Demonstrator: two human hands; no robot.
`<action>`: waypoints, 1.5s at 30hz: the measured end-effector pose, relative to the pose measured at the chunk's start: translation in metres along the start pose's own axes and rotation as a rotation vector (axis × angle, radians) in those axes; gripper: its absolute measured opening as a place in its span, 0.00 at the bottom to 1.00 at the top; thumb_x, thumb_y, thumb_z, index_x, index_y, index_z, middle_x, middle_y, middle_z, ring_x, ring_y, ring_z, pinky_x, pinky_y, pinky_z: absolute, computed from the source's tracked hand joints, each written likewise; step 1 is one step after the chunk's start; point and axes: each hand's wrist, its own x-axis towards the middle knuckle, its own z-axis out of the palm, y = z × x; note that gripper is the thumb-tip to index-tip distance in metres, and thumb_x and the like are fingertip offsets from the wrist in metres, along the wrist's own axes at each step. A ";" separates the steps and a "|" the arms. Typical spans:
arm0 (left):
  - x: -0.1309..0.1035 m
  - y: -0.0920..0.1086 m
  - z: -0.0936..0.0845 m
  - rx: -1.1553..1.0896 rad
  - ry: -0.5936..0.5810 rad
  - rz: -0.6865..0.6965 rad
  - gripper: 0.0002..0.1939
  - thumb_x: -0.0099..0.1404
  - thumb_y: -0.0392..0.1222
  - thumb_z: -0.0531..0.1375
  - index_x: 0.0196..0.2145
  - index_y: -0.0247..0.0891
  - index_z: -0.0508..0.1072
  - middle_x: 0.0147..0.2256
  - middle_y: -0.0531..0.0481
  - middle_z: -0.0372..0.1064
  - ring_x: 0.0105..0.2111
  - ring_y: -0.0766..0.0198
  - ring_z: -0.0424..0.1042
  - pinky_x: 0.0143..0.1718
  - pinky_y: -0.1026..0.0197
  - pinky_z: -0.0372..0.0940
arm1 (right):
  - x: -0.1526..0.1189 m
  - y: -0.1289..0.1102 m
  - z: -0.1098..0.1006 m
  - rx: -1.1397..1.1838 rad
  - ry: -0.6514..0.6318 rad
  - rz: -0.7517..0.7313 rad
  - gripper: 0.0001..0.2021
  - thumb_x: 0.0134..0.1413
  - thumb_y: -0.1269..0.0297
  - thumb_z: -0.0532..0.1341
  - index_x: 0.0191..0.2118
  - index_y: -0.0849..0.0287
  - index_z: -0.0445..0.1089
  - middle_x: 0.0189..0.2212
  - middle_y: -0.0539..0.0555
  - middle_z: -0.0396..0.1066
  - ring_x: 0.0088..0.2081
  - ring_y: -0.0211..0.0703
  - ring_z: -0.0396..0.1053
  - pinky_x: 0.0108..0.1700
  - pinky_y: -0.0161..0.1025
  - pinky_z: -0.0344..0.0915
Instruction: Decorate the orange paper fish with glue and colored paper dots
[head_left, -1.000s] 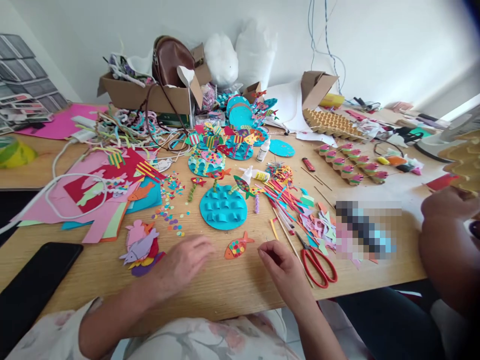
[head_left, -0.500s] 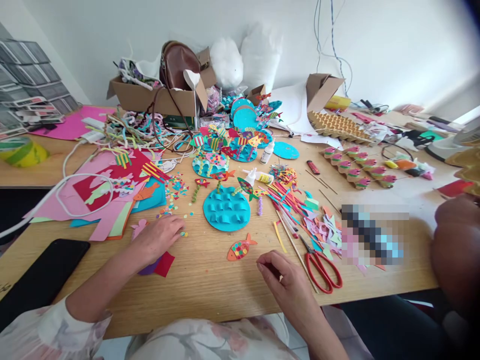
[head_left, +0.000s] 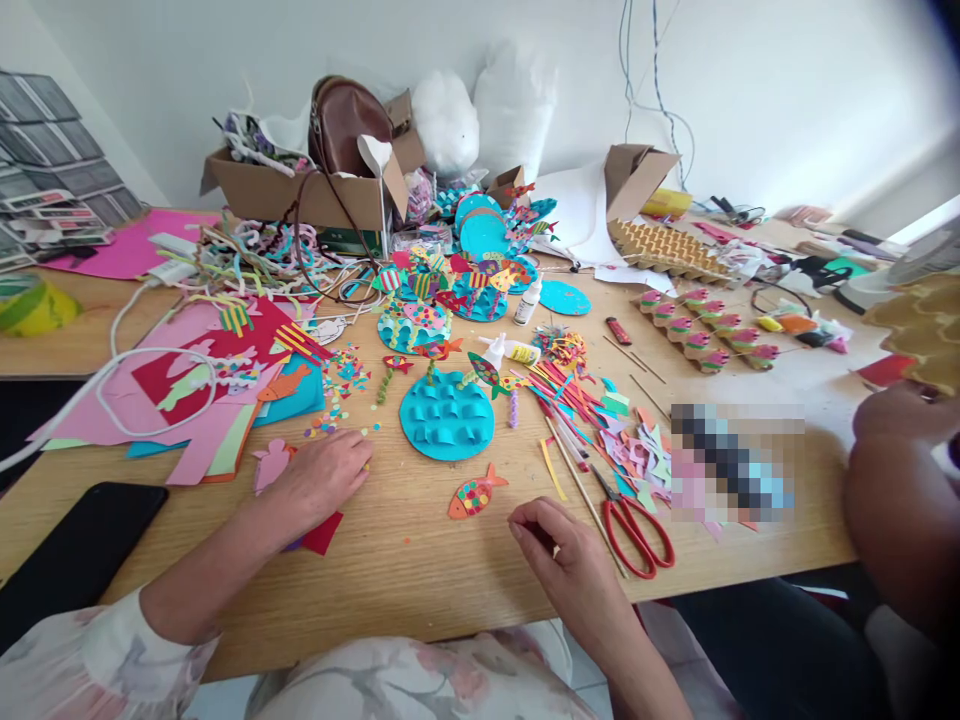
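My left hand (head_left: pixel 330 478) lies palm down on the table, fingers stretched over a few small paper dots beside a pink paper shape (head_left: pixel 271 462). Near the table's front, my right hand (head_left: pixel 559 548) is curled with thumb and forefinger together; what they hold, if anything, is hidden. Between the hands lies an orange paper fish (head_left: pixel 474 496) covered with coloured dots. Behind the fish sits a round blue paper base (head_left: pixel 447 422) with raised loops. Red-handled scissors (head_left: pixel 639 535) lie right of my right hand, beside a thin wooden stick (head_left: pixel 579 482).
Paper sheets (head_left: pixel 135 400) and scattered dots (head_left: pixel 346 375) lie left. Glue bottles (head_left: pixel 523 351), paper strips (head_left: pixel 559 390) and scraps (head_left: pixel 637 445) lie behind and right. A black phone (head_left: pixel 82 550) is at far left. Another person's arm (head_left: pixel 900 490) reaches in at right.
The whole view has shifted slightly. My left hand now covers dots that showed at its fingertips. A tiny orange dot now shows on the bare wood below the fish. My right hand stays curled.
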 end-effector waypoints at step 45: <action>-0.014 -0.057 -0.032 -0.312 0.155 -0.206 0.11 0.60 0.41 0.47 0.30 0.38 0.67 0.30 0.51 0.69 0.30 0.63 0.67 0.31 0.64 0.59 | 0.006 0.008 -0.003 -0.066 -0.054 -0.025 0.09 0.54 0.67 0.51 0.27 0.57 0.66 0.24 0.52 0.69 0.27 0.39 0.67 0.29 0.34 0.63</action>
